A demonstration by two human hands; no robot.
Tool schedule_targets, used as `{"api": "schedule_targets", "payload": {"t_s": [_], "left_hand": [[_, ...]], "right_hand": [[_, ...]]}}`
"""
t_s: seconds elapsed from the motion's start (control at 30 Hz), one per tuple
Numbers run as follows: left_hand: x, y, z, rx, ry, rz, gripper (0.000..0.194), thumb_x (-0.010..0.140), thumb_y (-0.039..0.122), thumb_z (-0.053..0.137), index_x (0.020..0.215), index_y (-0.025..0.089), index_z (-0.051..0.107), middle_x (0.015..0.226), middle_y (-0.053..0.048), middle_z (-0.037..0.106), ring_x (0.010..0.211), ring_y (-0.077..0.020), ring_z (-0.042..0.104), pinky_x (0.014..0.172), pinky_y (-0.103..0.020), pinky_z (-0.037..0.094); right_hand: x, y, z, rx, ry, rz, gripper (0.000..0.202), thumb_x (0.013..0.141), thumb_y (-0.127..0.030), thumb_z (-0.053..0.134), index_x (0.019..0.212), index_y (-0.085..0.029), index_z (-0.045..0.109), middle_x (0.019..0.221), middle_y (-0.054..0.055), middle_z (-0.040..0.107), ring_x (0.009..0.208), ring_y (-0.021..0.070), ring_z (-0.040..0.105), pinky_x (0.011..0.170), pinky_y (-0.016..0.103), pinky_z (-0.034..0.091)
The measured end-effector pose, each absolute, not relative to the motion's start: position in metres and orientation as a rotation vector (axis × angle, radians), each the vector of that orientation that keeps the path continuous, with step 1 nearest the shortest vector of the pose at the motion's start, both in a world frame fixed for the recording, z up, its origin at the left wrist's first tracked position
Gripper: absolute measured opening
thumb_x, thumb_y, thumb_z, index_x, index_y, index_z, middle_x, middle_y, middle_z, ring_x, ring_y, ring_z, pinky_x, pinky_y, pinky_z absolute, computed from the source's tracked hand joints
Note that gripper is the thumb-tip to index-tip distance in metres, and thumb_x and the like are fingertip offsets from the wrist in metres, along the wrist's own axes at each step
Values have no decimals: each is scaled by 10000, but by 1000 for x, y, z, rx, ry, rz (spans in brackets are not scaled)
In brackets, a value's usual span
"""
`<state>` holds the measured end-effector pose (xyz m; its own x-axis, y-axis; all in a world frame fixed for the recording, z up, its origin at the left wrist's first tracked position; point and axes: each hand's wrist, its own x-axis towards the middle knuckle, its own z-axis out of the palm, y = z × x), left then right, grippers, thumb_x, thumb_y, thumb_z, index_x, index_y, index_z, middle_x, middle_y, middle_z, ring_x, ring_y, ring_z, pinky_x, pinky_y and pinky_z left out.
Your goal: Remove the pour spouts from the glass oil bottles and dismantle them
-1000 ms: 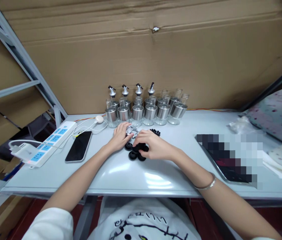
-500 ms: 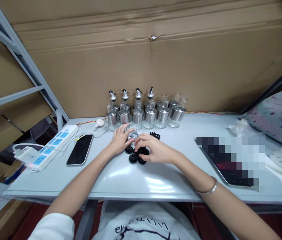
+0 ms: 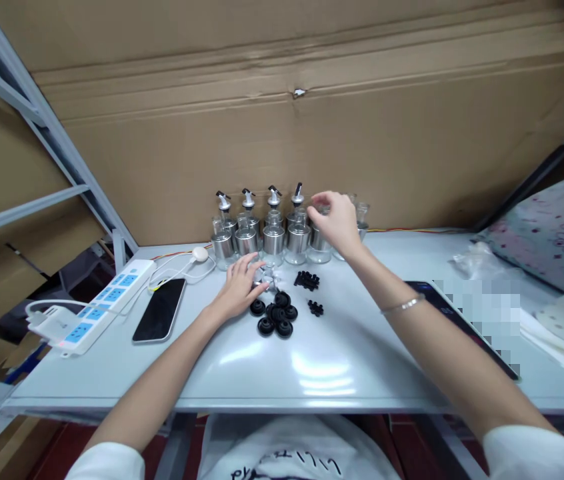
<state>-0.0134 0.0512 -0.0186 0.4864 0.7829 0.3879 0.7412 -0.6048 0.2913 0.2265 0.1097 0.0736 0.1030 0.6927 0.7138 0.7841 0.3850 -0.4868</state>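
Observation:
My left hand (image 3: 238, 288) lies on the table with fingers spread, beside and partly over a small pile of silvery pourer pieces (image 3: 268, 275). Close to its thumb is a cluster of round black rubber stoppers (image 3: 278, 313). My right hand (image 3: 336, 219) reaches to the bottle row, thumb and fingers curled around the neck of a glass bottle (image 3: 323, 209); the hand hides part of the grip. Glass bottles with steel sleeves (image 3: 273, 239) stand upright in two rows. Several at the back carry silver-and-black pourers (image 3: 274, 195).
Small black pieces (image 3: 307, 280) lie in two groups right of the stoppers. To the left are a phone (image 3: 159, 312), a power strip (image 3: 107, 310) and white cables. A tablet (image 3: 462, 320) lies under my right forearm. Cardboard (image 3: 187, 153) stands behind the bottles.
My right hand has left the black stoppers and moved up and right to the bottles, uncovering the stoppers and a second group of small black pieces. My left hand stays near the pourer pieces.

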Motion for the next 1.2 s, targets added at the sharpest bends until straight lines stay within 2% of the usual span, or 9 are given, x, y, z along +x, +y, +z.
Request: {"api": "schedule_targets", "payload": {"t_s": [0.1,0.2,0.37,0.53,0.67,0.8,1.0,1.13,1.2], "left_hand": [[-13,50,-15,2651,1328,788,404,912,364,469,1289,231,408,1432,-128,341,1344,-269,292,1091,-506,242],[-12,48,-13,2670,1314,800,388,914,356,466,1277,229,420,1428,-126,347,1340,-266,298,1088,-500,250],[-11,46,-11,2690,1308,780,374,916,355,463,1265,225,430,1435,-128,336,1347,-266,285,1095,-500,242],[-10,44,-9,2688,1313,778,377,913,360,468,1266,234,437,1433,-126,338,1343,-272,293,1089,-501,258],[-10,43,-8,2716,1316,777,374,918,367,456,1268,237,437,1441,-124,331,1350,-271,281,1091,-499,253],[-10,42,-6,2737,1328,799,371,927,372,435,1263,214,438,1452,-132,322,1365,-268,254,1101,-491,224],[-11,43,-6,2739,1319,878,382,933,379,418,1275,208,421,1441,-139,343,1357,-262,267,1094,-475,208],[-11,41,-3,2747,1259,1039,353,939,379,394,1242,206,444,1385,-127,423,1313,-245,337,1076,-438,244],[-10,39,0,2759,1197,1201,323,944,361,379,1217,207,457,1316,-114,492,1269,-229,390,1056,-408,276]], "right_hand": [[230,145,94,-1623,-1678,-163,194,776,-309,611,865,-144,663,1024,165,640,1076,364,489,874,517,395],[227,167,105,-1774,-1816,-133,304,751,-424,657,825,-130,682,968,180,648,1095,401,479,872,550,376],[219,182,105,-1924,-1853,-114,328,721,-416,697,853,-115,692,995,190,660,1105,386,499,892,547,354],[219,180,104,-1912,-1833,-94,317,741,-415,671,830,-112,690,945,172,675,1009,352,561,886,537,348],[222,174,116,-1740,-1722,-77,308,784,-439,616,856,-143,658,966,149,664,995,333,546,871,521,359],[223,161,142,-1397,-1518,-170,355,907,-494,430,1042,-191,556,1094,138,603,994,249,514,868,430,393],[222,122,161,-795,-1180,-175,439,950,-567,196,1129,-235,421,1002,93,558,914,182,562,804,381,461],[216,79,125,-501,-1138,40,285,922,-532,355,989,-256,387,757,12,511,622,156,553,592,325,460],[214,58,97,-543,-1195,86,265,910,-521,367,947,-260,395,698,-10,487,554,149,523,539,310,441]]}}
